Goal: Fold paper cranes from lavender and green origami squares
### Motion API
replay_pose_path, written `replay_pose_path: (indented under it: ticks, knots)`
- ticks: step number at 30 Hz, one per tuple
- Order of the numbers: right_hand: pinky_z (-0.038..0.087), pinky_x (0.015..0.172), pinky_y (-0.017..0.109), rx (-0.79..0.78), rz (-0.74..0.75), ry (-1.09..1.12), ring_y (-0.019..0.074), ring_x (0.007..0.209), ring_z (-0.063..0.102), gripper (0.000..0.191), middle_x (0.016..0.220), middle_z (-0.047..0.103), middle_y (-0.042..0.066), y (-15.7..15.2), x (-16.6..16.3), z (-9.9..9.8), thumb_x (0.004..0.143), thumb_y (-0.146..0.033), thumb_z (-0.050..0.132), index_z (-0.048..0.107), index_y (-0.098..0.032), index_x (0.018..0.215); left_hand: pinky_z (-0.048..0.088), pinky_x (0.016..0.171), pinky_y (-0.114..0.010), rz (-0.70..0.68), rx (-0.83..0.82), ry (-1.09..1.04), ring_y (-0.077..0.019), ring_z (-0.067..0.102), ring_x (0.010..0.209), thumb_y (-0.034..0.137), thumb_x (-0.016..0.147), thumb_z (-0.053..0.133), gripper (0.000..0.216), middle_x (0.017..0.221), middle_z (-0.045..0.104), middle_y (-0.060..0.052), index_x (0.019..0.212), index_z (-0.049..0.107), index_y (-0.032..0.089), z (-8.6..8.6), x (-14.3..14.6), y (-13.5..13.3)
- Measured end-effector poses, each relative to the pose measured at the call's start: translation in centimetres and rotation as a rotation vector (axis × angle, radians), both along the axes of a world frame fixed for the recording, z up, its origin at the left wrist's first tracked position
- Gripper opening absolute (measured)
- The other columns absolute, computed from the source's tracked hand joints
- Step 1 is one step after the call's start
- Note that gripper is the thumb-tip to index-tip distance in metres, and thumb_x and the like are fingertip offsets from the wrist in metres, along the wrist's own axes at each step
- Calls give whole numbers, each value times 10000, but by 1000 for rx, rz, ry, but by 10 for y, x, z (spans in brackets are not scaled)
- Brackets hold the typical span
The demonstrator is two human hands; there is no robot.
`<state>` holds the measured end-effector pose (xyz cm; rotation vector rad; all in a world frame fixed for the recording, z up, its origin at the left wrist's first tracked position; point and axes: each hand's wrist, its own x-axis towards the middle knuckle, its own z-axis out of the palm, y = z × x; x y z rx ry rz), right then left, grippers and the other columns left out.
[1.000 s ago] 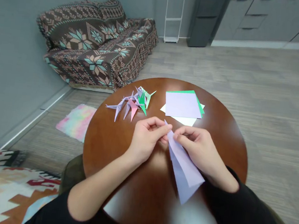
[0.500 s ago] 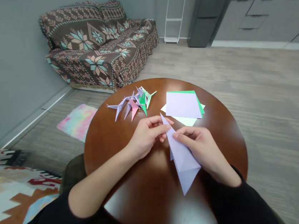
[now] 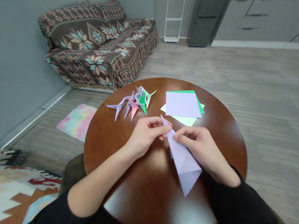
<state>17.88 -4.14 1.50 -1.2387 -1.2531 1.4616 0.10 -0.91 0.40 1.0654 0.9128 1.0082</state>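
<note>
Lilac and sharply creased, a long kite-shaped folded paper is held just above the round brown wooden table, its narrow tip pointing away from the person and its broader point hanging toward the near edge. The left hand is closed in a pinch, thumb against fingertips, on the narrow upper tip. The right hand is pinched too, thumb and forefinger on the paper's right edge just below that tip, with the remaining fingers curled under the sheet. Both hands lie close together, almost touching at the fingertips. By its look the folded paper is very light and thin, stiff only along its creases and limp across the open flaps; it would crumple or tear under a hard squeeze and could slide between dry fingers, so a hold on the layered edges and the folded tip seems safer than one on a single loose flap. Beyond the left hand lies a small pile of finished folded paper figures in lilac, pink and green, and beyond the right hand a stack of flat square sheets, lilac on top with green and pale yellow beneath. A patterned brown sofa stands against the grey wall.
</note>
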Motion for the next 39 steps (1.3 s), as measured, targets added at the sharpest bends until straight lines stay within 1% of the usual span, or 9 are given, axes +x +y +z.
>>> replay_pose_path:
  ticks: [5,9,12,17,20,25,27,32,39]
  knots:
    - [358,538,247,47,-71,-18,117,563,526,87,664,693,15,1,-3,2,718,-239,702,698,-154,702,455,544,-207,-33,-54,-24,-77,559,520,241,638,907,258,615,668,2,798,740,127,-1,5,-4]
    - [348,533,247,70,-79,-35,109,541,496,66,617,650,-6,1,-3,2,713,-223,681,682,-160,691,425,515,-190,-34,-87,-30,-70,551,508,303,703,870,243,591,642,8,719,697,134,0,8,-7]
    - [341,534,250,82,-82,-49,109,550,490,65,632,646,-6,0,-2,2,715,-218,665,683,-161,690,378,475,-194,-22,-60,7,-64,509,470,340,718,856,288,553,607,19,643,658,145,1,8,-7]
    - [322,523,251,70,-70,-64,97,526,441,94,603,608,-19,0,-1,3,723,-234,672,677,-159,668,379,486,-217,36,64,55,-66,475,462,353,749,825,281,532,590,21,628,674,151,0,9,-9]
    - [299,508,246,49,-70,-61,88,515,414,106,590,589,-26,0,0,2,724,-243,678,674,-155,665,354,475,-214,76,74,51,-59,456,456,326,745,826,255,527,580,27,630,681,150,0,7,-7]
    - [280,497,245,15,-65,-47,93,514,423,98,579,585,-23,1,0,-3,704,-238,684,668,-155,654,308,449,-204,182,98,16,-51,430,445,287,704,848,248,511,535,45,634,652,154,2,1,0]
    - [280,494,244,19,-71,-37,93,508,421,90,575,581,-26,1,0,-4,698,-236,684,663,-160,654,303,443,-205,154,83,4,-55,433,448,309,716,840,243,531,535,46,672,656,158,1,2,0]
    - [292,485,240,1,-83,-7,99,497,446,74,572,602,-21,0,-1,-2,691,-233,680,657,-166,670,299,443,-217,-17,4,20,-59,440,473,306,721,813,203,632,601,19,759,695,145,-4,9,-8]
    - [321,496,235,4,-102,-7,103,520,486,90,584,625,-9,-1,-5,0,678,-237,699,658,-158,665,275,480,-212,-38,-95,-61,-62,431,521,246,699,801,170,609,562,24,703,671,138,-5,13,-12]
